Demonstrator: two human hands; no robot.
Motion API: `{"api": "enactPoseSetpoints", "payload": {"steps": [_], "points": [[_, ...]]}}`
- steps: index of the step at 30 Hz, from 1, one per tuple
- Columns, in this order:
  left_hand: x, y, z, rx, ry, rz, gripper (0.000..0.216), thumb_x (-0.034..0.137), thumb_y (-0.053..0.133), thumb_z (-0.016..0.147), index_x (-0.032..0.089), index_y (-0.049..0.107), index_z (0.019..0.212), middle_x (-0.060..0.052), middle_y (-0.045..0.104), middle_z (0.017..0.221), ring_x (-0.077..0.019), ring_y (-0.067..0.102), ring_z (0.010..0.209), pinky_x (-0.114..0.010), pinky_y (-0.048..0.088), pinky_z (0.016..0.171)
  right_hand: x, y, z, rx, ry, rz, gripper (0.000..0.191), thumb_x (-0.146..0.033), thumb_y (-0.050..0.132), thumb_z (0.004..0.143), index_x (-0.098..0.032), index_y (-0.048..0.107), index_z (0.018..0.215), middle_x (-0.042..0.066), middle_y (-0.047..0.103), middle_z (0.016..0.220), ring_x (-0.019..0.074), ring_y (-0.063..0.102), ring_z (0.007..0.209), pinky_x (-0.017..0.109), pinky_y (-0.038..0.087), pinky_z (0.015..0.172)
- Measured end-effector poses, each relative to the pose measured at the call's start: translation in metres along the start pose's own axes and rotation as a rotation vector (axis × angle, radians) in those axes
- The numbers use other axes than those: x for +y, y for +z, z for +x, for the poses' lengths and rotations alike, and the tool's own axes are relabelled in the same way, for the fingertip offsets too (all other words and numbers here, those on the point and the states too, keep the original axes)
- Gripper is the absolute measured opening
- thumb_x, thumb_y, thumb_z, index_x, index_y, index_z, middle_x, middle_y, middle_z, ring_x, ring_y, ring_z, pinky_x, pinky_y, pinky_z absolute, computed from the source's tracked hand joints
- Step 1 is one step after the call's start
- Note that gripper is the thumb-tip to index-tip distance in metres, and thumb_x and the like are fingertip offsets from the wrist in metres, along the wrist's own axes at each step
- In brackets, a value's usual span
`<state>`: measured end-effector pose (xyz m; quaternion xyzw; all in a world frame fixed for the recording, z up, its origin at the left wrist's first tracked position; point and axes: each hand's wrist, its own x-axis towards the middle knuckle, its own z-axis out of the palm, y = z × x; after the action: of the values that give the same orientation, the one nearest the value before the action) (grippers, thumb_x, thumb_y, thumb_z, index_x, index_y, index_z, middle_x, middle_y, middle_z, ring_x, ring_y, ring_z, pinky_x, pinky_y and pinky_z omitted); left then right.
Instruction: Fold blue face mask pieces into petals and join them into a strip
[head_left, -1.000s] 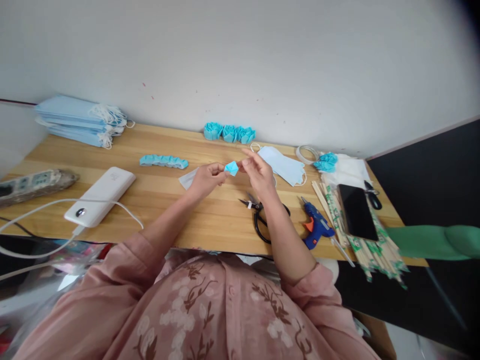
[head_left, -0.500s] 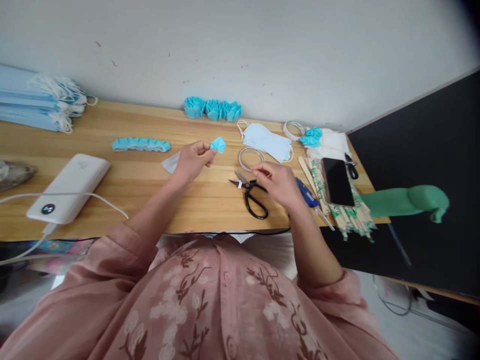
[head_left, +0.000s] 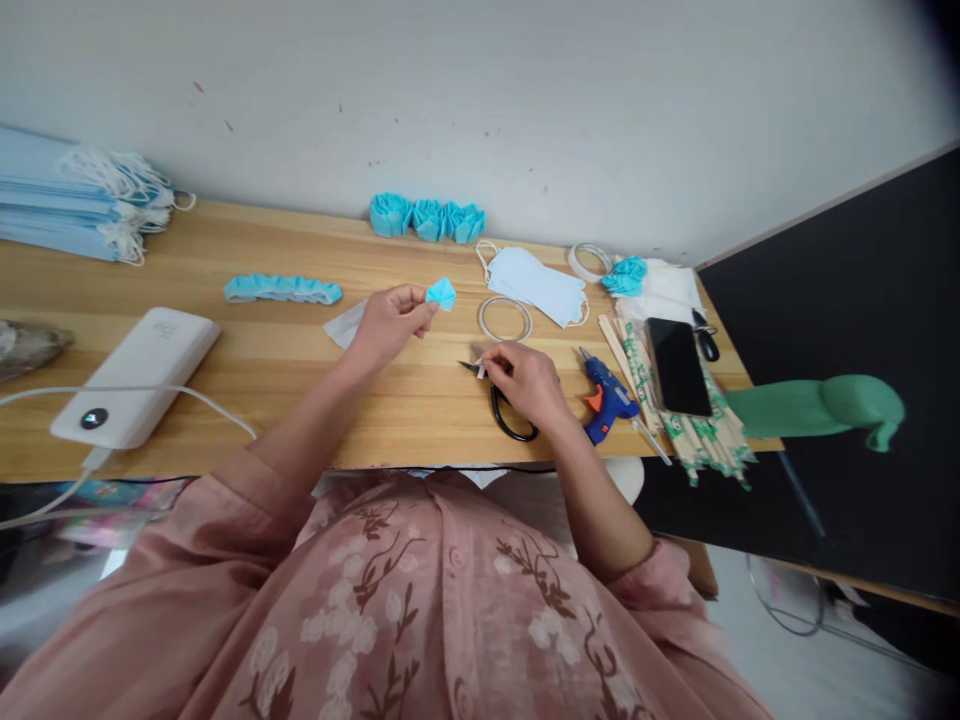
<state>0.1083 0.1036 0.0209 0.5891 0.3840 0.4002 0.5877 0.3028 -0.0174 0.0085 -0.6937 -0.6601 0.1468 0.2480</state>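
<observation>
Between the thumb and fingers of my left hand (head_left: 397,318) is a small folded blue fabric petal (head_left: 441,294), held up over the table. My right hand (head_left: 525,378) is over the black-handled scissors (head_left: 514,428) and hides much of them. Its fingertips pinch a small white strip of tape (head_left: 481,370) at the scissor blades. Behind the right hand lies a tape roll (head_left: 505,319), flat on the wood. A pale translucent piece (head_left: 343,325) sits partly under my left hand.
Blue fabric flowers (head_left: 428,219) stand by the wall, near a face mask (head_left: 534,285). A gathered blue strip (head_left: 282,290) lies left. Rightward are a blue glue gun (head_left: 609,396), wrapped chopsticks (head_left: 701,440) and a phone (head_left: 678,366). A white power bank (head_left: 139,375) trails a cable.
My right hand has moved left and toward me, from beside the tape roll down to the white strip on the scissors. The glue gun is now uncovered. My left hand has barely moved.
</observation>
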Motion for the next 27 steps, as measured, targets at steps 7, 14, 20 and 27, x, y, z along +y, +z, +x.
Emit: {"api": "enactPoseSetpoints", "payload": {"steps": [7, 14, 20, 27], "points": [[0.002, 0.002, -0.002, -0.016, -0.023, 0.018, 0.016, 0.028, 0.068, 0.072, 0.017, 0.058, 0.067, 0.003, 0.057, 0.056, -0.0076, 0.049, 0.053, -0.021, 0.044, 0.057, 0.006, 0.005, 0.000, 0.057, 0.150, 0.203, 0.015, -0.032, 0.058, 0.087, -0.021, 0.066, 0.082, 0.000, 0.071, 0.074, 0.0147, 0.060, 0.063, 0.026, 0.039, 0.062], [0.001, 0.002, -0.002, -0.024, -0.035, 0.016, 0.015, 0.026, 0.066, 0.074, 0.017, 0.058, 0.066, 0.003, 0.056, 0.057, -0.0072, 0.048, 0.053, -0.020, 0.043, 0.056, 0.004, 0.004, -0.006, 0.037, 0.037, 0.133, 0.011, -0.027, 0.057, 0.088, -0.022, 0.067, 0.084, 0.000, 0.071, 0.078, 0.0146, 0.061, 0.068, 0.026, 0.042, 0.066], [0.001, 0.002, -0.002, -0.028, -0.039, 0.015, 0.015, 0.022, 0.066, 0.075, 0.016, 0.057, 0.065, 0.004, 0.055, 0.057, -0.0060, 0.048, 0.052, -0.019, 0.043, 0.056, -0.005, 0.003, -0.012, 0.073, -0.120, -0.076, 0.015, -0.018, 0.053, 0.089, -0.021, 0.066, 0.084, 0.004, 0.069, 0.081, 0.0174, 0.061, 0.075, 0.029, 0.043, 0.070], [0.001, 0.002, -0.002, -0.015, -0.050, 0.040, 0.016, 0.024, 0.066, 0.075, 0.017, 0.055, 0.065, 0.003, 0.056, 0.057, -0.0066, 0.048, 0.052, -0.020, 0.043, 0.056, -0.005, 0.005, -0.014, 0.036, -0.171, -0.139, 0.021, -0.022, 0.049, 0.094, -0.022, 0.071, 0.092, 0.008, 0.070, 0.091, 0.0211, 0.064, 0.088, 0.032, 0.048, 0.077]]}}
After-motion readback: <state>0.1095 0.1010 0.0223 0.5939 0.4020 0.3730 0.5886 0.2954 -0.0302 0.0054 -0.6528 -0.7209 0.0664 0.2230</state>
